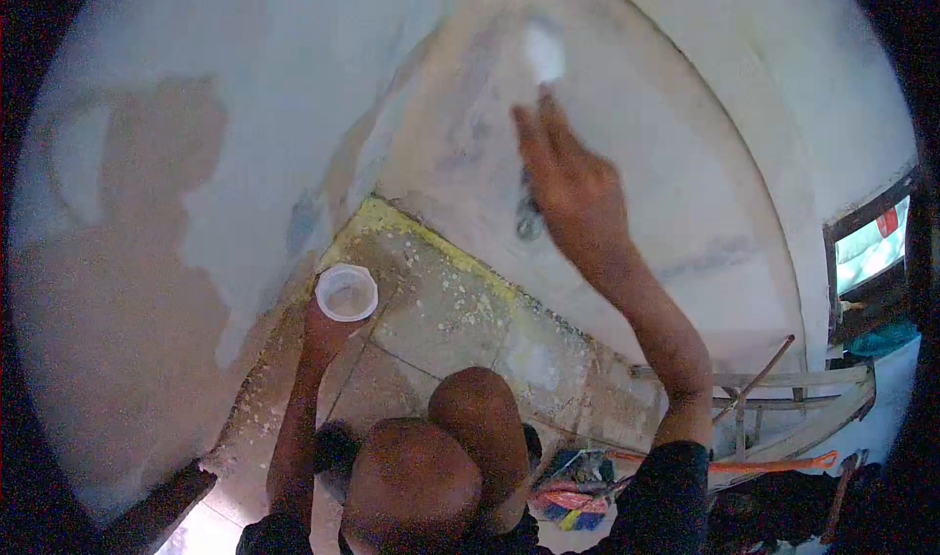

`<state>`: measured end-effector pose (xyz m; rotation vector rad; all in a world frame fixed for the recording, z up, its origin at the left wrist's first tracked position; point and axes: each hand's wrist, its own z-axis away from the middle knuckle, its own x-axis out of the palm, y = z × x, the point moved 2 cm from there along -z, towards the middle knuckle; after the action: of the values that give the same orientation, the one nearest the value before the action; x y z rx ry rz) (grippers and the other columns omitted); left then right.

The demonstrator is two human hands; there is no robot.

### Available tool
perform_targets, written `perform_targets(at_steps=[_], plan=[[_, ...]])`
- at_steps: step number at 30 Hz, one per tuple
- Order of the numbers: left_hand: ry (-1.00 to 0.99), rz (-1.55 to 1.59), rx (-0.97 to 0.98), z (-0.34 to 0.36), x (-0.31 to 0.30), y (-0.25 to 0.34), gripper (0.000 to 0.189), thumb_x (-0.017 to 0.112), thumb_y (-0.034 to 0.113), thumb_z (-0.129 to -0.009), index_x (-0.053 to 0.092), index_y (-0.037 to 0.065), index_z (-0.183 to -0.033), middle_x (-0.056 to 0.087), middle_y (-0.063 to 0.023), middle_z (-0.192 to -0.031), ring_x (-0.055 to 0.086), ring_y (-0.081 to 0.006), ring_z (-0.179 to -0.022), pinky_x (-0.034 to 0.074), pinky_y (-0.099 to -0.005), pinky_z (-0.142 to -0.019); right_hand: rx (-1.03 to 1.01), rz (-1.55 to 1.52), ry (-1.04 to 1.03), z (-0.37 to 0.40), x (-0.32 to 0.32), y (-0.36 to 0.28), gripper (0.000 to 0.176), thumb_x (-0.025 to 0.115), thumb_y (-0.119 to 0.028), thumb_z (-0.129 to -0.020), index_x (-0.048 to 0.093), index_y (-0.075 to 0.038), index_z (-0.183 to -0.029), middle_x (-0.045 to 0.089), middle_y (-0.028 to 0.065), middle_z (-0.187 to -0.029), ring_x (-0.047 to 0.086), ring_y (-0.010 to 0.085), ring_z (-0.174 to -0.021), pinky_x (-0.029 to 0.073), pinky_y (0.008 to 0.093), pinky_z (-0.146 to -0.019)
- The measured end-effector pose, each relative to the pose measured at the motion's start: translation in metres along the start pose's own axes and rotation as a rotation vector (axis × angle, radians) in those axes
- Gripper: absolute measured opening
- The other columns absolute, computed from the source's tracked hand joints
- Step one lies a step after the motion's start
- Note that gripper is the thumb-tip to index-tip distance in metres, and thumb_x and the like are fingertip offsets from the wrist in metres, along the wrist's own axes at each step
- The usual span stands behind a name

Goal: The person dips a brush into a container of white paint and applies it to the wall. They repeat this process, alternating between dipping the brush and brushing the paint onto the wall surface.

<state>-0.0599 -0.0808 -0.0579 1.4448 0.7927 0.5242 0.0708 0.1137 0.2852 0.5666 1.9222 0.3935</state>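
Head view | left hand clamped on 1 white cup, low above the speckled floor | right hand splayed flat on wall, fingertips at white patch | I'd use light, even pressure, cup level.

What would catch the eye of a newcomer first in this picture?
The right hand reaches up, fingers flat against the pale wall, just below a white patch. Lower left, the left hand holds a small white cup above the speckled floor, edged in yellow.
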Motion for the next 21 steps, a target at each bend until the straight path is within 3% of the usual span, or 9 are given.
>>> perform_targets(at_steps=[1,2,6,8,10,12,16,19,21], plan=[[-0.006,-0.002,0.001,0.000,0.000,0.000,0.074,0.094,0.019,-0.062,0.057,0.006,-0.125,0.068,-0.0127,-0.118,0.066,-0.0261,-0.110,0.052,-0.0395,-0.096,-0.028,0.123,0.185,-0.004,-0.006,0.008,0.047,0.058,-0.003,-0.086,0.051,0.003,-0.132,0.048,0.0337,-0.139,0.067,0.0363,-0.110,0.060,0.0397,-0.077],[-0.015,-0.002,-0.007,0.001,0.002,0.000,0.074,0.094,0.019,-0.062,0.057,0.006,-0.125,0.068,-0.0126,-0.118,0.066,-0.0261,-0.110,0.052,-0.0395,-0.096,-0.025,0.127,0.183,-0.007,-0.003,0.013,0.047,0.058,-0.003,-0.086,0.051,0.003,-0.132,0.048,0.0337,-0.139,0.067,0.0363,-0.110,0.060,0.0397,-0.077],[0.007,0.035,0.038,-0.002,0.007,0.008,0.075,0.094,0.019,-0.062,0.057,0.006,-0.126,0.067,-0.0123,-0.119,0.066,-0.0256,-0.110,0.052,-0.0395,-0.096,0.010,0.345,-0.077,0.004,0.019,0.010,0.046,0.058,-0.003,-0.086,0.051,0.005,-0.130,0.047,0.0354,-0.139,0.060,0.0361,-0.122,0.060,0.0400,-0.081],[0.018,0.037,0.056,-0.001,0.008,0.011,0.075,0.094,0.019,-0.062,0.056,0.006,-0.126,0.067,-0.0121,-0.119,0.065,-0.0254,-0.110,0.052,-0.0394,-0.097,-0.020,0.109,-0.262,0.012,0.016,-0.002,0.046,0.058,-0.003,-0.086,0.051,0.005,-0.131,0.048,0.0349,-0.139,0.062,0.0369,-0.119,0.059,0.0418,-0.081],[0.028,0.034,0.064,0.000,0.008,0.011,0.076,0.094,0.019,-0.062,0.056,0.006,-0.126,0.067,-0.0119,-0.119,0.065,-0.0251,-0.110,0.052,-0.0394,-0.097,0.015,-0.066,-0.262,0.013,-0.008,-0.006,0.047,0.059,-0.004,-0.085,0.051,0.003,-0.131,0.049,0.0339,-0.139,0.064,0.0375,-0.115,0.059,0.0436,-0.081],[0.028,0.035,0.071,0.002,0.008,0.009,0.076,0.094,0.019,-0.062,0.056,0.006,-0.127,0.067,-0.0117,-0.119,0.065,-0.0249,-0.110,0.052,-0.0394,-0.097,-0.005,-0.038,-0.038,0.018,-0.018,-0.004,0.048,0.060,-0.003,-0.085,0.052,0.002,-0.131,0.050,0.0327,-0.138,0.066,0.0377,-0.110,0.059,0.0426,-0.079],[0.044,0.029,0.117,0.000,0.008,0.002,0.077,0.094,0.019,-0.063,0.055,0.005,-0.127,0.067,-0.0114,-0.120,0.065,-0.0244,-0.111,0.052,-0.0393,-0.097,0.044,0.162,0.134,0.010,-0.023,0.023,0.048,0.061,-0.003,-0.084,0.053,0.003,-0.131,0.049,0.0339,-0.138,0.067,0.0375,-0.109,0.060,0.0412,-0.077],[0.034,0.042,0.100,0.000,0.010,0.008,0.076,0.094,0.018,-0.063,0.055,0.005,-0.128,0.067,-0.0113,-0.120,0.065,-0.0244,-0.111,0.052,-0.0392,-0.097,0.047,0.263,-0.144,0.020,0.005,0.025,0.046,0.061,-0.002,-0.084,0.052,0.005,-0.129,0.049,0.0355,-0.137,0.066,0.0380,-0.110,0.061,0.0420,-0.077],[0.025,0.046,0.080,0.001,0.010,0.018,0.076,0.093,0.017,-0.063,0.054,0.005,-0.128,0.067,-0.0113,-0.120,0.065,-0.0245,-0.111,0.051,-0.0391,-0.097,0.016,0.160,-0.140,0.030,-0.004,0.017,0.045,0.060,-0.002,-0.084,0.052,0.005,-0.128,0.049,0.0354,-0.138,0.066,0.0383,-0.112,0.061,0.0424,-0.077]])
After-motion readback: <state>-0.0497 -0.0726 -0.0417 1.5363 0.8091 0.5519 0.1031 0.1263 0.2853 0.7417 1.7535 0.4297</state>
